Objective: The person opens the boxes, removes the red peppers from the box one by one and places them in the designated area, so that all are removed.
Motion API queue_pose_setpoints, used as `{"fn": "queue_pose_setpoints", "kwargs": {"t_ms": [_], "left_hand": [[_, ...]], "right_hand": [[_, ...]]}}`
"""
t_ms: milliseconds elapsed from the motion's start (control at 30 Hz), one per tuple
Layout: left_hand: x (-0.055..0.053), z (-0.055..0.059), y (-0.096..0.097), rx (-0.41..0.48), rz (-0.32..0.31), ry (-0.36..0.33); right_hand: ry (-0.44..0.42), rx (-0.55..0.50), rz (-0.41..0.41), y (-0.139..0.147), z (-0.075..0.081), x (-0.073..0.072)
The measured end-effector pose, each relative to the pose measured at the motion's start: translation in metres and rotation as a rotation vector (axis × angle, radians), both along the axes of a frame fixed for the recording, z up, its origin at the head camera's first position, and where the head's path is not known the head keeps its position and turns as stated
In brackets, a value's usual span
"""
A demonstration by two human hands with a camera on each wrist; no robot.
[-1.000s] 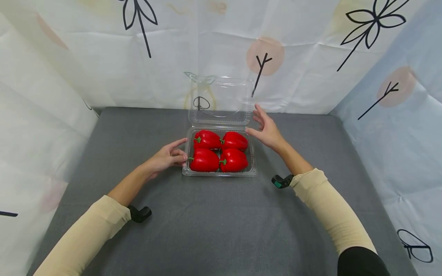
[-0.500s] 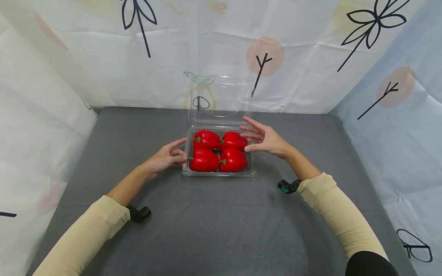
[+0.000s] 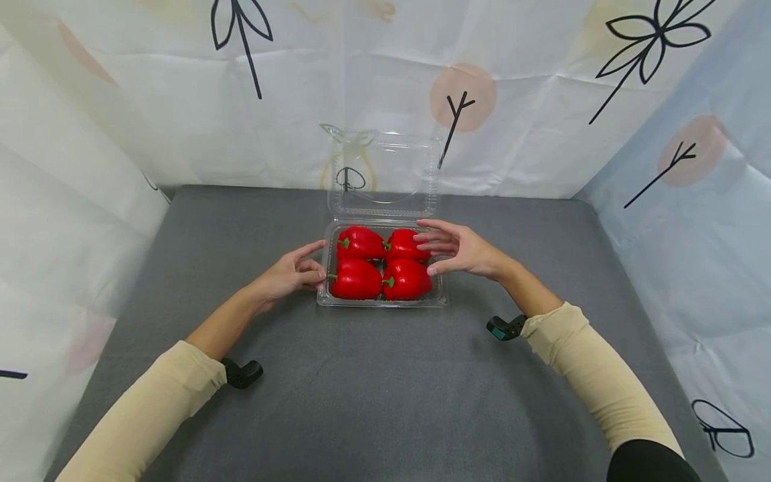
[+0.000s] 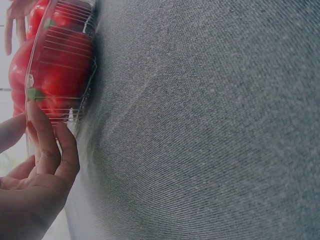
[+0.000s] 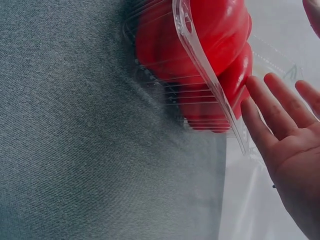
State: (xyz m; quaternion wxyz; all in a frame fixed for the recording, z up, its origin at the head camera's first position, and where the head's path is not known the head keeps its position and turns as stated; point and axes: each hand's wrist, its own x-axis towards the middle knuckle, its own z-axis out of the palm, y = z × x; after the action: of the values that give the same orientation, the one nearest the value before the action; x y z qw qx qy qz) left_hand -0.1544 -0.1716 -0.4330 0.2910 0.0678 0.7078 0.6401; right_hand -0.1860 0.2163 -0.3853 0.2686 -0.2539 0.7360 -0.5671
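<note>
A clear plastic clamshell container (image 3: 383,303) stands on the grey table with its lid (image 3: 397,164) raised at the back. Inside sit several red bell peppers (image 3: 357,281) with green stems, in two rows. My left hand (image 3: 286,278) is at the container's left side; in the left wrist view its thumb and fingers (image 4: 46,145) pinch the rim. My right hand (image 3: 470,254) hovers over the right rim with fingers spread and nothing in its grasp. Its fingers partly cover the back right pepper (image 3: 405,242); whether they touch it I cannot tell.
A grey cloth covers the table (image 3: 361,395). Behind it and at both sides hang white patterned sheets (image 3: 530,134), and the raised lid stands close to the back one. Black wrist devices (image 3: 243,375) sit on both forearms.
My right hand has moved from beside the lid hinge toward me and inward, over the container's right side. The left hand, container and peppers stay where they were.
</note>
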Motion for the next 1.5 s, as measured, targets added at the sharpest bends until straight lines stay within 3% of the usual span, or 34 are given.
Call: {"fn": "queue_pose_setpoints", "kwargs": {"t_ms": [433,733,1500], "left_hand": [[0.0,-0.001,0.0,0.01,0.0,0.006],[0.0,0.0,-0.001,-0.001,-0.002,0.006],[0.001,-0.003,-0.001,0.013,-0.002,0.011]], "right_hand": [[0.025,0.061,0.049,-0.003,0.009,0.004],[0.064,0.168,0.127,-0.008,0.012,0.008],[0.183,0.358,0.173,-0.023,0.014,0.013]]}}
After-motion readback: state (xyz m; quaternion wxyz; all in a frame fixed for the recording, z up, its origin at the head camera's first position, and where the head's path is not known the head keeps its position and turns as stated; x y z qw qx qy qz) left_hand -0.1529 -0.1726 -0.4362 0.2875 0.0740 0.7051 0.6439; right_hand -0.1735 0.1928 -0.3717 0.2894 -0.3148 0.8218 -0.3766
